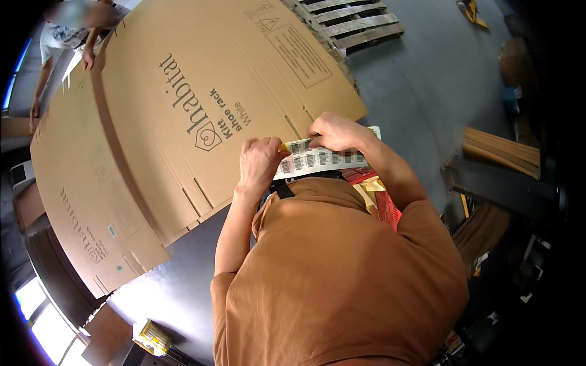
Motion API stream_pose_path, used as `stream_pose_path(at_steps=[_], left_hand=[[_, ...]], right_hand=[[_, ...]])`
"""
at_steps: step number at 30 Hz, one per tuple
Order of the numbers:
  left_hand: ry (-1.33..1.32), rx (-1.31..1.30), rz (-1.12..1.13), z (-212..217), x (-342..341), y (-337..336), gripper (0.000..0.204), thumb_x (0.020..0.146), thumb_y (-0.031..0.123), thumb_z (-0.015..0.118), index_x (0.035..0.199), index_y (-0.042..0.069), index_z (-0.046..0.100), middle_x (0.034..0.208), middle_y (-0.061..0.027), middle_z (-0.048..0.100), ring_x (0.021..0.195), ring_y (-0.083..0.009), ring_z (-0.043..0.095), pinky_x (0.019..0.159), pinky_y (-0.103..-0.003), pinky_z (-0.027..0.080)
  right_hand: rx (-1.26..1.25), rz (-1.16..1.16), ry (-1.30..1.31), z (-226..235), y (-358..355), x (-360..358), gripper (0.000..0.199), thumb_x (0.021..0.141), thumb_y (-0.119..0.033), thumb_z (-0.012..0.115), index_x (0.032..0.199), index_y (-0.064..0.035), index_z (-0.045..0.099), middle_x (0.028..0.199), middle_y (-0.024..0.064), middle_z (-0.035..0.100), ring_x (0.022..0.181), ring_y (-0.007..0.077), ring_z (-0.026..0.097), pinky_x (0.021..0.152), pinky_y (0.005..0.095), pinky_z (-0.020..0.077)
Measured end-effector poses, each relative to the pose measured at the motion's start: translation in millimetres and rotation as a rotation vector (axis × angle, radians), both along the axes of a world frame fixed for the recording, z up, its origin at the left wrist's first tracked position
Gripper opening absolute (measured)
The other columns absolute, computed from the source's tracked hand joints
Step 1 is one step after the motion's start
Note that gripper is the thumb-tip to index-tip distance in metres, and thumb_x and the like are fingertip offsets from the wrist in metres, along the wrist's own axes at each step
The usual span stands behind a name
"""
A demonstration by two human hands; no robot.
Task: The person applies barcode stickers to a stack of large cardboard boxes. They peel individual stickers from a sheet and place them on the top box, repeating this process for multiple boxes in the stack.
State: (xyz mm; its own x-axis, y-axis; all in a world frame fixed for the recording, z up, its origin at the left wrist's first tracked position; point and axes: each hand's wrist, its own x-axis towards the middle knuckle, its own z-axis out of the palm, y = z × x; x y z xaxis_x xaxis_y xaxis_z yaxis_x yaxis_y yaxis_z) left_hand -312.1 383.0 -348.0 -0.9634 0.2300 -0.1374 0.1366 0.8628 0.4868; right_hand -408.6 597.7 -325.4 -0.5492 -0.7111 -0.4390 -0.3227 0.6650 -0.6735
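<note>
A white sheet of barcode labels (320,160) stretches between my hands, close to my waist. My left hand (259,161) is closed, its thumb and fingers pinching the left end of the sheet, where a small yellowish bit shows. My right hand (337,133) has its fingers curled in a pinch at the sheet's upper edge; the fingertips are partly hidden. Just beyond both hands lies a large flat cardboard sheet (159,116) with dark print and slots cut along its near edge.
At the far left, a co-worker (64,39) has both hands at the cardboard's edge. A wooden pallet (360,24) lies at the back. Stacked brown boards (500,152) rest by a dark metal beam (494,189) on the right. Red and yellow papers (383,204) sit at my waist.
</note>
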Motion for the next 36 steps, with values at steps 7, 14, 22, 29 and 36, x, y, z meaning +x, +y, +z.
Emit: stream_pose_path(at_steps=[7,14,22,29,36], left_hand=[[-0.146,0.419,0.222,-21,-15,6,0.02,0.089,0.019,0.066,0.09,-0.001,0.069,0.07,-0.0175,0.064,0.06,-0.0244,0.061,0.058,-0.034,0.048],[-0.322,0.647,0.438,-25,-26,11,0.027,0.094,0.022,0.061,0.088,-0.004,0.067,0.063,-0.003,0.057,0.059,-0.0085,0.049,0.054,-0.029,0.042],[-0.336,0.659,0.582,-43,-31,13,0.038,0.096,0.029,0.055,0.095,-0.007,0.065,0.068,-0.0156,0.062,0.064,-0.0183,0.057,0.064,-0.036,0.047],[-0.31,0.409,0.575,-59,-37,0,0.033,0.095,0.03,0.053,0.097,0.001,0.068,0.086,-0.0214,0.068,0.077,-0.0356,0.066,0.069,-0.041,0.05],[-0.059,0.062,0.131,-72,-48,-1,0.024,0.093,0.027,0.058,0.096,0.004,0.062,0.098,-0.0118,0.064,0.091,-0.0305,0.061,0.078,-0.042,0.048]], right_hand=[[-0.379,0.014,0.251,-29,-1,-9,0.013,0.083,-0.013,0.068,0.091,-0.0031,0.068,0.085,0.0131,0.066,0.081,0.033,0.064,0.071,0.0418,0.0491],[-0.486,0.033,0.662,-41,-7,-18,0.005,0.08,-0.009,0.069,0.085,-0.0063,0.068,0.085,0.0037,0.064,0.085,0.0248,0.062,0.071,0.0363,0.0506],[-0.513,0.136,0.955,-41,-9,-21,0.019,0.066,-0.007,0.068,0.085,-0.0075,0.067,0.084,0.001,0.061,0.081,0.0204,0.061,0.071,0.0324,0.0492],[-0.581,0.078,0.631,-37,-14,-42,0.005,0.08,-0.007,0.066,0.082,-0.0054,0.062,0.083,0.0059,0.06,0.08,0.0241,0.061,0.07,0.0342,0.0479],[-0.247,0.236,0.092,-35,-71,-157,0.042,0.092,-0.001,0.051,0.133,-0.0057,0.04,0.084,0.0057,0.057,0.079,0.0213,0.057,0.073,0.0345,0.0451]])
